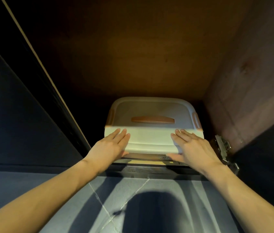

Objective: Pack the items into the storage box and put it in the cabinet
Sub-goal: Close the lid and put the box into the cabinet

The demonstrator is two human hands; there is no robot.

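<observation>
Pressure from the left hand (111,145) and right hand (193,148), both flat on the near lid edge with fingers straight and nearly together, should be even, I judge, so the storage box (153,109) slides squarely toward 12 o'clock; it sits mostly inside the cabinet (149,56). At 3 o'clock a metal hinge (222,147) juts beside the right wrist, the open door (267,145) beyond.

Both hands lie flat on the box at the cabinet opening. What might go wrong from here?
1. The box has its near edge about at the front lip of the cabinet; left there, it may block the door or slide out.
2. The right hand lies close to the metal hinge and may scrape it during a push.
</observation>
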